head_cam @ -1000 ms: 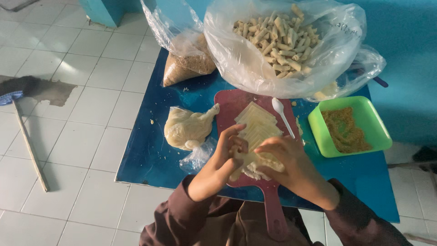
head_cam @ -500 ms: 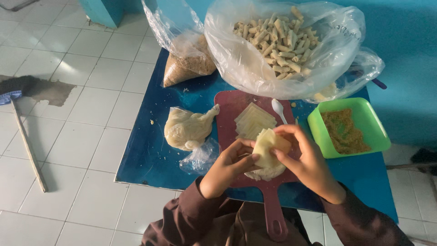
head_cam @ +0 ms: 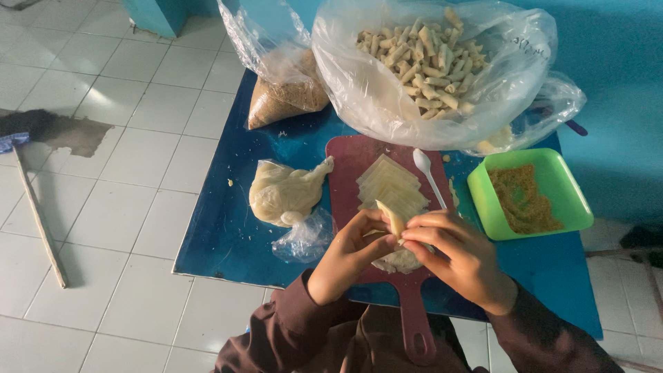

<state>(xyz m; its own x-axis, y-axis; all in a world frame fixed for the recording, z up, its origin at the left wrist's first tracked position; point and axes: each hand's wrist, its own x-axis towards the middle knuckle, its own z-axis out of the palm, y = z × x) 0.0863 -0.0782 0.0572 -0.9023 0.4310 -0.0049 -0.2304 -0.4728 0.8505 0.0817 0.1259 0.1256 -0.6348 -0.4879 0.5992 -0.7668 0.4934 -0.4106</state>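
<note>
A folded wrapper (head_cam: 394, 217) is pinched between left hand (head_cam: 345, 257) and right hand (head_cam: 459, 255) at lower centre. Both grips are clamped on it, above the red cutting board (head_cam: 345, 166).

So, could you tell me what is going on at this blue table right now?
A person in dark brown sleeves is working over a dark red plastic cutting board. The left hand and right hand together pinch a pale, thin pastry sheet, folded between the fingers above the board. A stack of square pastry sheets and a white plastic spoon lie on the board. A green tray of orange-brown crumbs sits to the right, with a large clear bag of finished pale rolls behind.
</note>
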